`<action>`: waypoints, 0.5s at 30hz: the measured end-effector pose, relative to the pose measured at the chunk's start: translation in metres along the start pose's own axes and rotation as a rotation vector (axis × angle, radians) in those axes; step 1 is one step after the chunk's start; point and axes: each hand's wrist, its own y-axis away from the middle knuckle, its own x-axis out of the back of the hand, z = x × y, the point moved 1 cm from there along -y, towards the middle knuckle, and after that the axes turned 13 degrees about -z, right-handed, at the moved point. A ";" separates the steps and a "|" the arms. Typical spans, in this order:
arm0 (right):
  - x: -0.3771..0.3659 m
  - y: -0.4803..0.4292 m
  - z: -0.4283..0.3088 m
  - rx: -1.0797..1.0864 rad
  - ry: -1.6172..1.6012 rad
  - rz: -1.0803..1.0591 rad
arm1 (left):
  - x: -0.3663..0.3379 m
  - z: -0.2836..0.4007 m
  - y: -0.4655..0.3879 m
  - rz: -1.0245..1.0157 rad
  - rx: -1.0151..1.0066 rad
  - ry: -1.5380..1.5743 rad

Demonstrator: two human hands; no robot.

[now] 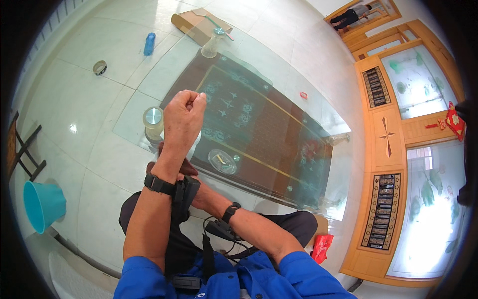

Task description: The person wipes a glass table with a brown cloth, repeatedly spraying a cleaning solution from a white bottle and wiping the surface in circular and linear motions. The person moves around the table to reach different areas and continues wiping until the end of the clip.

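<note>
My left hand [183,117] is raised before me, fingers curled in and thumb against the forefinger. Whether something thin is pinched there is hidden. Lower down, behind the left wrist, my right hand [199,194] is mostly covered; its fingertips are at the edge of a brown leather-like item [189,168], possibly a shoe. Something white [193,145] shows just beyond my left hand, too covered to name. Black straps with box-shaped devices are on both wrists, the left device [185,192] hiding part of the right hand.
A glass-topped coffee table [257,134] stands ahead, with a glass ashtray [223,161] near its edge. Around it are a cardboard box [201,25], blue bottle [149,44], tape roll [99,67], turquoise bucket [44,205] and red packet [322,248]. A person [351,17] stands far off.
</note>
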 end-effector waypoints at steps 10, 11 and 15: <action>0.005 0.079 -0.116 -0.056 0.970 0.317 | 0.025 0.018 -0.006 0.082 0.028 0.059; 0.012 0.090 -0.128 0.030 0.975 0.304 | 0.025 0.019 -0.006 0.083 0.018 0.066; 0.049 0.120 -0.158 0.122 1.399 0.713 | 0.024 0.024 -0.001 0.066 0.035 0.118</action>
